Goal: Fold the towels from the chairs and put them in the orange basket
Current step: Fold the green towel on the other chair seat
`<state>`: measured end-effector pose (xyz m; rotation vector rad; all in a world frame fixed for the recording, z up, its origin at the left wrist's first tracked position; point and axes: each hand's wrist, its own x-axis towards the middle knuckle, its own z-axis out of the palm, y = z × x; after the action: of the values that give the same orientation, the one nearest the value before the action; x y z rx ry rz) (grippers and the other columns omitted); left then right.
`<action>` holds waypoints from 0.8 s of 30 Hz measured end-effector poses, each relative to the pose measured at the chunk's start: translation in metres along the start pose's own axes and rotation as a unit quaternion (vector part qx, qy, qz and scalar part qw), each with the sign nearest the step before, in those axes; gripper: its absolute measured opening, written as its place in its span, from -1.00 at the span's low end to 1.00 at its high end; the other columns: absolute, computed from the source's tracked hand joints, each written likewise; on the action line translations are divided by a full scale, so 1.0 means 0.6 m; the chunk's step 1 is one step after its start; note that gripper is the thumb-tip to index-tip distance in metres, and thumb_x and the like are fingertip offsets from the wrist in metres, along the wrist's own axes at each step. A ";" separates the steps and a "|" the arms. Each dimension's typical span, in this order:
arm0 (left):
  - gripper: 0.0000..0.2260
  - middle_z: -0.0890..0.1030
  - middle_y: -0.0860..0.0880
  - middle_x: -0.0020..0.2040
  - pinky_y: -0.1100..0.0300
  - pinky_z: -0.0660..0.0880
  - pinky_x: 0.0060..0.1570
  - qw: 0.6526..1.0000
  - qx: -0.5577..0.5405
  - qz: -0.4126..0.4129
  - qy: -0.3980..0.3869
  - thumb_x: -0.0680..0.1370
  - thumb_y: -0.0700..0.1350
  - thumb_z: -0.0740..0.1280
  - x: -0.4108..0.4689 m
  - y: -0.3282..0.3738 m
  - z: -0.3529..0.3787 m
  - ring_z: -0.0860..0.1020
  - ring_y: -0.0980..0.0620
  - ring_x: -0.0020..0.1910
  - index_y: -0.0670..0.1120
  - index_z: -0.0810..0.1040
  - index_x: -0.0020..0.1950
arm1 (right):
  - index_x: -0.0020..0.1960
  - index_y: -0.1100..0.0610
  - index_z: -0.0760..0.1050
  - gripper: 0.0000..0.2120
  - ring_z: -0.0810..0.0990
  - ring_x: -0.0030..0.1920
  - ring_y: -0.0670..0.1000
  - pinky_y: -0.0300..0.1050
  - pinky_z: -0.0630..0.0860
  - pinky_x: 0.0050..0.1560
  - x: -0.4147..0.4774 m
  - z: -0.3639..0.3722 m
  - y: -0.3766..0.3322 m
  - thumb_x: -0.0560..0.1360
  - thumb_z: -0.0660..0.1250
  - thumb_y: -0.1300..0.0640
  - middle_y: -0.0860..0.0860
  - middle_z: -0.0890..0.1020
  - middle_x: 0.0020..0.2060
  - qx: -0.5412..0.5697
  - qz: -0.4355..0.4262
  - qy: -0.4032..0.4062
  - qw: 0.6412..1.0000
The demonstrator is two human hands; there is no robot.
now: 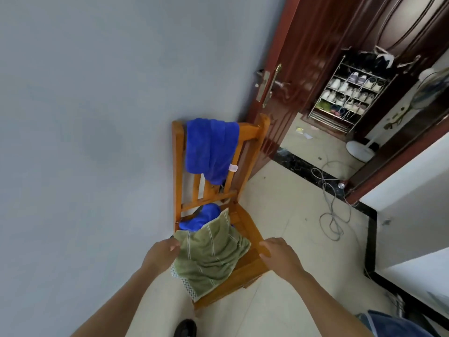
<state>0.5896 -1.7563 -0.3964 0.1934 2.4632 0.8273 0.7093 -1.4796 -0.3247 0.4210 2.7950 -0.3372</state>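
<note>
A wooden chair (251, 235) stands against the grey wall. A blue towel (210, 149) hangs over its backrest. On the seat lies a green striped towel (213, 254), with a second blue towel (201, 218) bunched behind it. My left hand (161, 254) pinches the green towel's left edge. My right hand (279, 254) hovers over the seat's right edge, fingers curled, touching no towel. The orange basket is not in view.
A dark wooden door (303, 69) stands open to the right of the chair. Beyond it are a shoe rack (349, 93), a white fan base (359, 149) and loose cables (332, 207) on the tiled floor. A white wall corner (413, 190) is at the right.
</note>
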 end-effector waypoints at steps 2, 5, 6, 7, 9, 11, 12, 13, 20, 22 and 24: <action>-0.77 0.61 -0.05 0.08 0.20 0.42 0.00 1.000 0.009 0.005 -0.009 0.58 -0.07 0.15 0.033 0.024 -0.004 0.55 -0.03 0.06 -0.06 0.57 0.07 | 0.32 0.03 0.38 -0.67 0.38 0.29 -0.03 -0.17 0.39 0.22 0.042 -0.006 0.006 0.57 0.17 0.03 -0.05 0.49 0.27 -0.003 0.006 -0.014 1.000; -0.75 0.58 -0.05 0.15 0.22 0.41 0.04 1.000 0.000 -0.009 -0.018 0.59 -0.09 0.13 0.058 0.042 0.002 0.53 -0.02 0.10 -0.05 0.57 0.13 | 0.34 0.02 0.37 -0.66 0.39 0.28 -0.03 -0.18 0.39 0.22 0.086 -0.002 0.011 0.57 0.18 0.03 -0.05 0.49 0.27 -0.009 -0.001 -0.041 0.999; -0.75 0.58 -0.05 0.17 0.24 0.40 0.00 0.999 -0.010 -0.022 -0.022 0.59 -0.10 0.14 0.066 0.044 0.005 0.53 -0.01 0.09 -0.05 0.56 0.15 | 0.34 0.03 0.37 -0.65 0.40 0.28 -0.03 -0.18 0.39 0.22 0.105 0.001 0.014 0.57 0.19 0.03 -0.05 0.48 0.27 -0.009 -0.007 -0.050 0.999; -0.75 0.58 -0.05 0.17 0.27 0.38 -0.04 0.999 -0.024 -0.036 -0.025 0.59 -0.09 0.15 0.071 0.042 0.009 0.54 0.00 0.07 -0.05 0.56 0.16 | 0.33 0.04 0.38 -0.66 0.41 0.27 -0.03 -0.18 0.40 0.21 0.121 0.002 0.016 0.57 0.19 0.03 -0.04 0.49 0.26 -0.007 -0.011 -0.057 0.998; -0.77 0.59 -0.04 0.17 0.29 0.37 -0.05 0.997 -0.044 -0.059 -0.023 0.57 -0.07 0.20 0.080 0.036 0.022 0.55 0.01 0.08 -0.04 0.57 0.16 | 0.30 0.05 0.40 -0.69 0.42 0.24 -0.03 -0.20 0.41 0.19 0.157 0.002 0.024 0.57 0.19 0.03 -0.03 0.51 0.23 -0.005 -0.024 -0.076 0.997; -0.76 0.59 -0.02 0.17 0.27 0.41 0.03 0.995 -0.057 -0.079 -0.017 0.57 -0.04 0.22 0.082 0.032 0.029 0.55 0.03 0.13 -0.04 0.57 0.17 | 0.31 0.05 0.39 -0.67 0.43 0.26 -0.02 -0.19 0.41 0.19 0.196 0.003 0.028 0.57 0.19 0.04 -0.03 0.50 0.25 -0.005 -0.047 -0.097 0.994; -0.76 0.60 -0.01 0.17 0.26 0.42 0.08 0.994 -0.060 -0.090 -0.013 0.57 -0.04 0.22 0.083 0.032 0.031 0.55 0.03 0.14 -0.04 0.57 0.17 | 0.33 0.05 0.38 -0.66 0.42 0.27 -0.02 -0.17 0.41 0.19 0.215 0.003 0.029 0.56 0.20 0.05 -0.02 0.49 0.26 -0.004 -0.060 -0.109 0.992; -0.77 0.60 -0.01 0.17 0.24 0.42 0.10 0.993 -0.064 -0.100 -0.006 0.57 -0.04 0.22 0.086 0.031 0.034 0.55 0.04 0.14 -0.04 0.57 0.16 | 0.33 0.06 0.38 -0.65 0.42 0.27 -0.01 -0.16 0.41 0.19 0.235 0.003 0.028 0.56 0.20 0.07 -0.02 0.49 0.26 -0.003 -0.073 -0.122 0.990; -0.80 0.64 -0.04 0.11 0.19 0.45 0.12 0.968 -0.105 -0.213 0.081 0.57 -0.12 0.25 0.103 0.063 0.079 0.57 0.01 0.10 -0.10 0.59 0.13 | 0.21 0.13 0.46 -0.74 0.49 0.16 0.02 -0.18 0.43 0.05 0.405 0.029 0.048 0.53 0.21 0.15 0.03 0.54 0.17 -0.020 -0.181 -0.192 0.964; -0.81 0.65 -0.05 0.09 0.18 0.46 0.10 0.958 -0.112 -0.246 0.100 0.56 -0.12 0.27 0.106 0.077 0.100 0.59 0.00 0.08 -0.10 0.60 0.12 | 0.22 0.14 0.46 -0.72 0.48 0.19 0.03 -0.18 0.41 0.12 0.442 0.049 0.059 0.52 0.22 0.17 0.03 0.53 0.19 -0.039 -0.212 -0.204 0.955; -0.81 0.65 -0.05 0.07 0.17 0.48 0.07 0.948 -0.117 -0.274 0.114 0.55 -0.12 0.28 0.113 0.092 0.121 0.59 -0.01 0.07 -0.08 0.60 0.11 | 0.25 0.13 0.44 -0.69 0.46 0.23 0.03 -0.16 0.41 0.18 0.476 0.071 0.072 0.51 0.23 0.17 0.03 0.51 0.22 -0.054 -0.233 -0.209 0.948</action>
<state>0.5682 -1.6543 -0.4420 -0.6782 2.4029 0.9096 0.4726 -1.3794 -0.4637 -0.3139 2.4420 -0.3246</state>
